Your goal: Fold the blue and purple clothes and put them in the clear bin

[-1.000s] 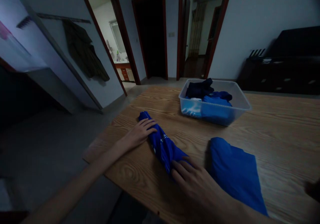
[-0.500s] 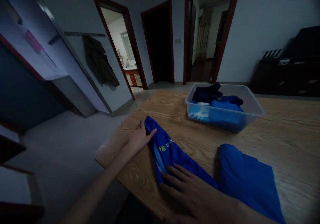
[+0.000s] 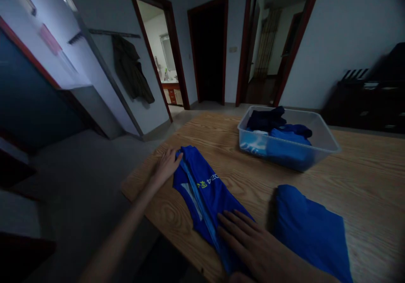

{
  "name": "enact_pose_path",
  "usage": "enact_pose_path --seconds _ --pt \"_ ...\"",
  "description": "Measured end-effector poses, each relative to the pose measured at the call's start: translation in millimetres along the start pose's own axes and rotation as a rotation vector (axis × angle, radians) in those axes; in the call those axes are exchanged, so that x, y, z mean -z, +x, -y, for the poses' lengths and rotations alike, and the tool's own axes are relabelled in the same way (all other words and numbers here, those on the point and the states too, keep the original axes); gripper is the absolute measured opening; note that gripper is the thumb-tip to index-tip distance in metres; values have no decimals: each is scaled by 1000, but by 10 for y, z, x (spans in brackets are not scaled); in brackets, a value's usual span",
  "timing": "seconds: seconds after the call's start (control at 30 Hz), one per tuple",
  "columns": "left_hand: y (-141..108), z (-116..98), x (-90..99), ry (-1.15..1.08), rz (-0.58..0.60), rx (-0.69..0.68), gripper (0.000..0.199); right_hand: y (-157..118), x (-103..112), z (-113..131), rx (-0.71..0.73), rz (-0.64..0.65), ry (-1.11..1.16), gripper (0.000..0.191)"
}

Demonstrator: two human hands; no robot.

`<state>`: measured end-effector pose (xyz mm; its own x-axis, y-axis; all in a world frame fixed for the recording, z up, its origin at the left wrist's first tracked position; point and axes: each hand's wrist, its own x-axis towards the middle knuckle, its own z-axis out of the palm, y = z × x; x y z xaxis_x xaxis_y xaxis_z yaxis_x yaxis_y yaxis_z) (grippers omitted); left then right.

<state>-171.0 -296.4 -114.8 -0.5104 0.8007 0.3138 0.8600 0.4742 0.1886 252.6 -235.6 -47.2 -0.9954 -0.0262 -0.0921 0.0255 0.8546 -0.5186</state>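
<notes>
A blue garment [image 3: 209,169] with a "2024" print and a yellow-green mark lies on the wooden table, a lighter blue strip running along its length. Its left part is spread toward the table edge and shows a pale patch. My left hand [image 3: 167,165] is closed on the garment's far left corner, thumb on top and the other fingertips partly hidden. Lower down, my right hand [image 3: 247,236] rests flat on the garment with fingers extended. To the right of that hand sits a folded blue garment [image 3: 310,228].
On the far side of the table [image 3: 363,177] stands a clear plastic bin [image 3: 319,137] with dark and blue clothes in it. The table's left edge runs close to my left hand. Doorways, a hanging jacket [image 3: 131,70] and a dark cabinet [image 3: 360,106] are beyond.
My left hand has moved slightly left and closed on the corner. The garment's left side has opened out leftward, showing the pale patch. My right hand has shifted a little right.
</notes>
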Motion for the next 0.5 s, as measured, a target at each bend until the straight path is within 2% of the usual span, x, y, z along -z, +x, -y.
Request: enact_pose_path --seconds 0.1,0.2,0.27,0.33,0.4,0.5 --pt "94 -116 -197 -17 32 -29 60 -3 6 82 76 77 -39 67" --pt "151 -109 -275 -18 82 -33 70 -105 52 13 72 20 -69 75" --pt "131 -57 -209 -16 84 -36 72 -195 51 -95 54 -59 -107 80" --pt "42 -36 -91 -17 61 -73 69 -250 5 -191 73 -109 -190 76" --pt "-126 -82 13 -26 55 -155 59 -249 -72 -237 117 -141 -325 65" --pt "-483 -240 55 -61 130 -302 49 -187 -179 -199 221 -220 -503 42"
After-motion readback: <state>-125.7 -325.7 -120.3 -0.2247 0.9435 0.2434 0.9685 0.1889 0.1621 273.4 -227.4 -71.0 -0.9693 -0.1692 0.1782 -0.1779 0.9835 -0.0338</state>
